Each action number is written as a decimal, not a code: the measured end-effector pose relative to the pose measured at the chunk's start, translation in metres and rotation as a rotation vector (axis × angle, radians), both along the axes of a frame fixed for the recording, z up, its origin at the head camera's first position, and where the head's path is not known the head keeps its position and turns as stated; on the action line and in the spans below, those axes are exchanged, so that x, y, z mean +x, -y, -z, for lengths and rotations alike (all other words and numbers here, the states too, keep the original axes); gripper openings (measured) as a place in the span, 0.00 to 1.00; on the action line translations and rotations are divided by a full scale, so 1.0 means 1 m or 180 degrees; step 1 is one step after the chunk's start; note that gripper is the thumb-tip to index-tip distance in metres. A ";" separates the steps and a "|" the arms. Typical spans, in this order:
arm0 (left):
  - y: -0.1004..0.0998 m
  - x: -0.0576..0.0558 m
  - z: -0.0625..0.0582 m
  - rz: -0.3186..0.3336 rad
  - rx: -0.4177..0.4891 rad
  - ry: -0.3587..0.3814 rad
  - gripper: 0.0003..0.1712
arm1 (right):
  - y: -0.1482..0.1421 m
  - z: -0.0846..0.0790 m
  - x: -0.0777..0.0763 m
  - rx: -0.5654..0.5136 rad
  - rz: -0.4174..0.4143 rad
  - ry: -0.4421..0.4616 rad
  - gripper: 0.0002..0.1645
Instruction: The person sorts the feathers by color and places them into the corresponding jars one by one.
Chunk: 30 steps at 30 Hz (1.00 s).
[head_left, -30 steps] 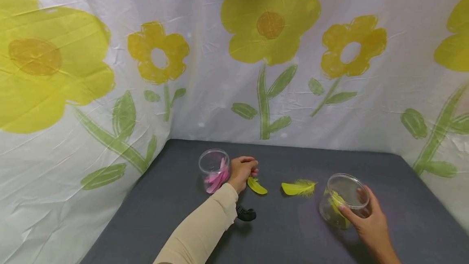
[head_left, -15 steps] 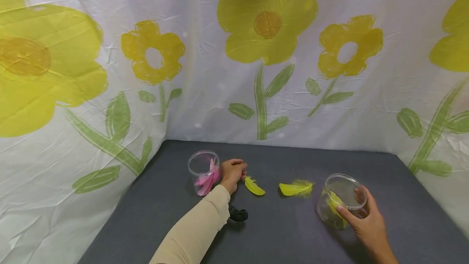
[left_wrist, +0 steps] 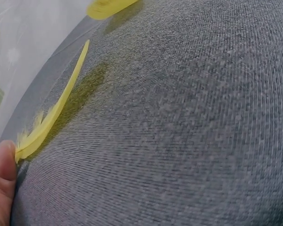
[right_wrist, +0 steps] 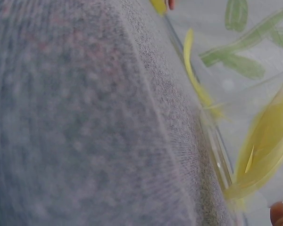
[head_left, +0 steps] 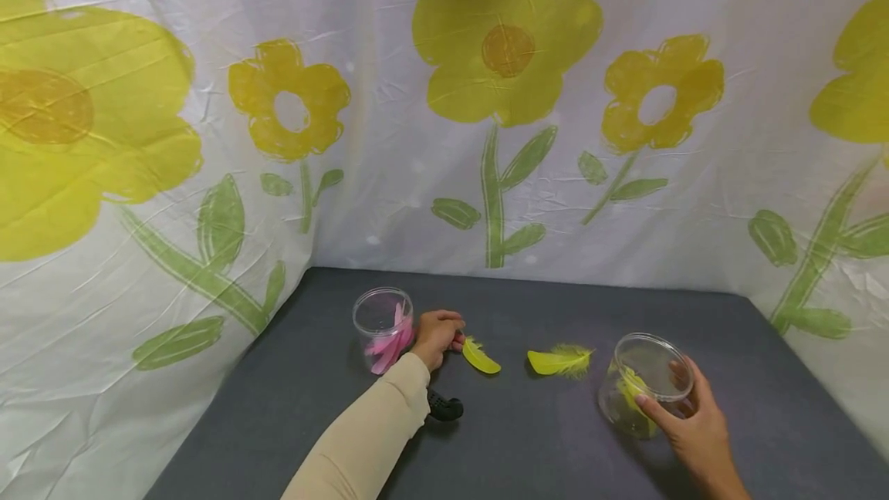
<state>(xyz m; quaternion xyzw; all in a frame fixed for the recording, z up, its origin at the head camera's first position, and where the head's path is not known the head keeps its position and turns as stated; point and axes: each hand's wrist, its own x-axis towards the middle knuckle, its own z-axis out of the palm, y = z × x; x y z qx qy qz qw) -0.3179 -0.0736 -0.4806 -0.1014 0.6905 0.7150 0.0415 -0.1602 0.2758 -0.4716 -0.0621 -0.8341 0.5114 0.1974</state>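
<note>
My left hand [head_left: 436, 336] reaches down between the left jar and a curved yellow feather [head_left: 481, 357]. In the left wrist view the thumb tip [left_wrist: 6, 160] is right at the downy end of that feather; whether the fingers pinch it, I cannot tell. The feather's other end rises above its shadow. My right hand [head_left: 694, 427] grips a clear plastic jar [head_left: 611, 403], thumb on the near side and fingers round the far right. Yellow feather [right_wrist: 264, 150] shows inside this jar. A second loose yellow feather [head_left: 556, 362] lies between the hands.
Another clear round jar [head_left: 378, 320], holding pink feathers [head_left: 390, 346], stands just left of my left hand. A black device [head_left: 444, 408] sits under the left wrist. The dark grey tabletop [head_left: 528, 438] ends at a flower-printed curtain [head_left: 389, 176] behind and at the sides.
My left hand has moved left and down to the near feather's downy end. The pink-feather jar has shifted slightly left with it. The right hand keeps its grip on its jar.
</note>
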 end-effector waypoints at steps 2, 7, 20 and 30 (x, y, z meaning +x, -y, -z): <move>0.002 0.001 -0.001 0.0045 -0.0007 0.0008 0.15 | 0.001 0.001 0.000 -0.0018 -0.0009 0.0023 0.57; 0.004 0.005 0.002 -0.0022 0.0084 0.0005 0.13 | 0.002 0.002 0.001 -0.0034 -0.0022 0.0096 0.58; 0.004 0.015 -0.004 -0.0212 0.0649 -0.0034 0.15 | 0.001 0.000 0.004 -0.0040 -0.0075 0.0171 0.58; -0.018 0.030 -0.044 0.0132 0.1080 -0.0256 0.12 | 0.000 -0.001 0.002 -0.0067 -0.0041 0.0170 0.57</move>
